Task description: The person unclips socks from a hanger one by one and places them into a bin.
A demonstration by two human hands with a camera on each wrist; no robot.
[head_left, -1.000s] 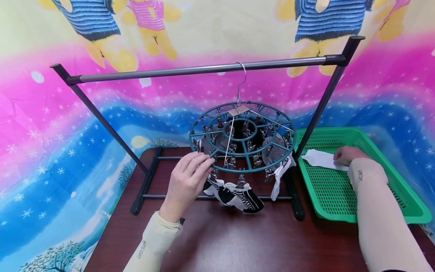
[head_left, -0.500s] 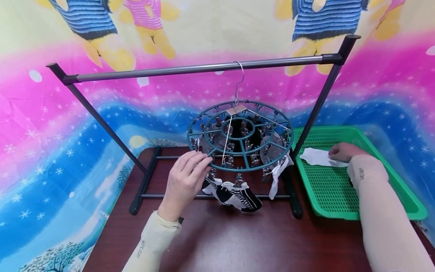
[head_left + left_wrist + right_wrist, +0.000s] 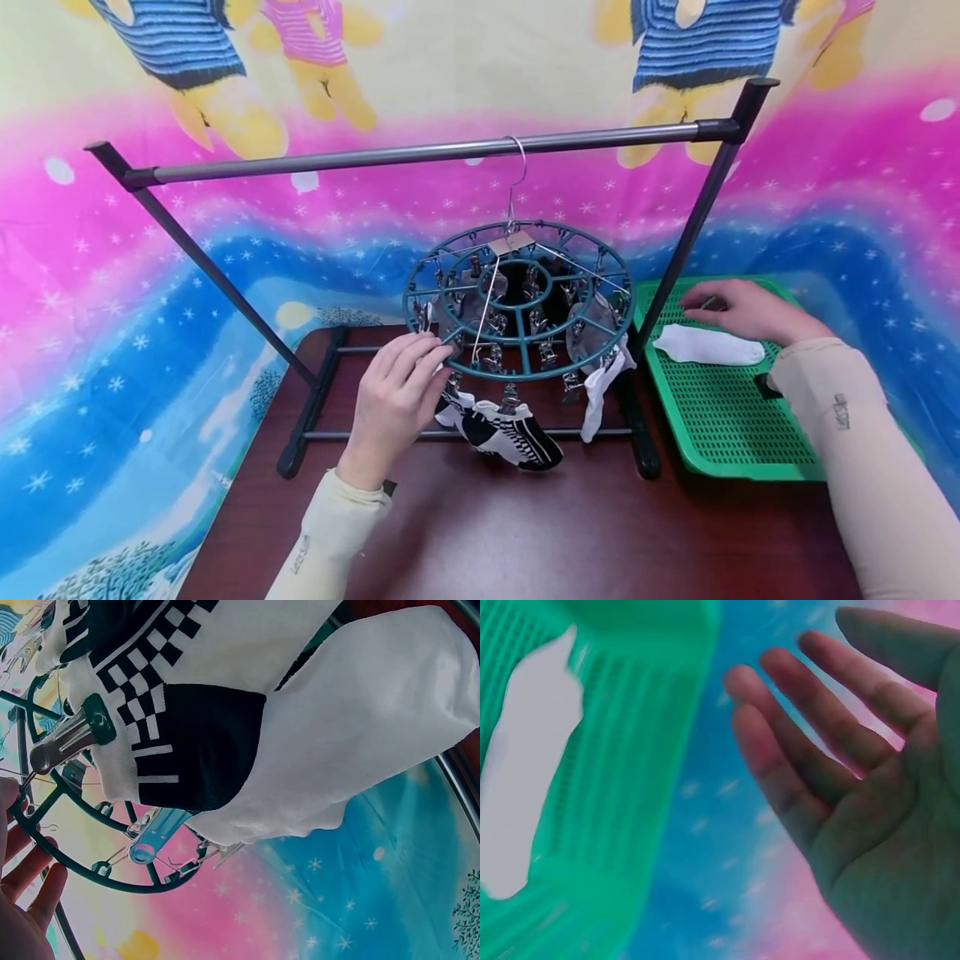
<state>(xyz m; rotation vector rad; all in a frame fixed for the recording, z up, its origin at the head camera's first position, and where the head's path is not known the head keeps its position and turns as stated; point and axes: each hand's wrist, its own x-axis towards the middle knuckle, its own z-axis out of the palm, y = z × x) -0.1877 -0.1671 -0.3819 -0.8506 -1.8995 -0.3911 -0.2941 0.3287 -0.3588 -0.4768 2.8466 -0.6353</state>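
Observation:
A round green clip hanger [image 3: 527, 338] hangs from the rack's bar by a metal hook. My left hand [image 3: 397, 392] holds its near left rim between thumb and fingers; the left wrist view shows the fingers [image 3: 34, 862] at the ring. Black and white checkered socks [image 3: 517, 437] dangle from clips at the front, beside a white sock [image 3: 375, 705]. Another white sock [image 3: 708, 345] lies flat in the green basket [image 3: 742, 417]. My right hand [image 3: 757, 310] is above the basket's far side, apart from that sock, its fingers [image 3: 780, 761] extended and holding nothing.
A dark metal rack [image 3: 337, 158] stands on the brown table [image 3: 480, 517], its right post between hanger and basket. More socks hang at the hanger's far and right sides. A printed cloth [image 3: 225, 250] covers the wall behind.
My right hand has come off the white sock in the basket and moved up and away toward the far side. The sock stays in the basket. My left hand stays at the hanger rim.

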